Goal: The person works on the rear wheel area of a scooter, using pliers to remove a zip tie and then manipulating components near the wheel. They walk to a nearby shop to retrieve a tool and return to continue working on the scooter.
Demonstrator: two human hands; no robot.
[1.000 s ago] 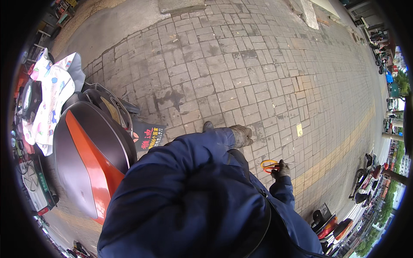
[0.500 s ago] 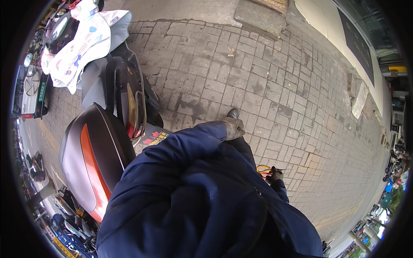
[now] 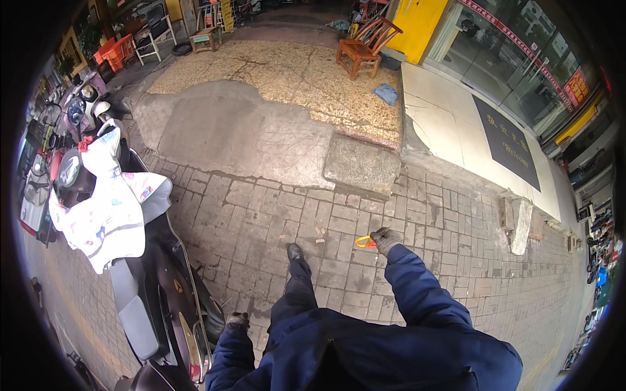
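Observation:
My right hand point(image 3: 387, 240), in a grey work glove, is stretched out in front over the paving. Its fingers are closed on a yellow-and-orange looped tool point(image 3: 366, 242), whose loop sticks out to the left; the rest is hidden in the hand. My left hand point(image 3: 238, 318), also gloved, hangs low beside the parked scooter point(image 3: 171, 293). Its fingers are curled in, and nothing shows in them. Dark blue sleeves cover both arms. One dark shoe point(image 3: 295, 251) is forward on the bricks.
A patterned white cover point(image 3: 107, 215) drapes the scooter's front. Ahead, a stone step point(image 3: 362, 163) leads to a speckled floor with a wooden chair point(image 3: 367, 47) and a blue cloth point(image 3: 385, 94). A dark mat point(image 3: 505, 143) lies before glass doors at right. A broken slab point(image 3: 521, 227) juts out.
I have moved forward past the scooter, and the shopfront has come into view. My right arm has swung forward with the looped tool; my left has swung back and down.

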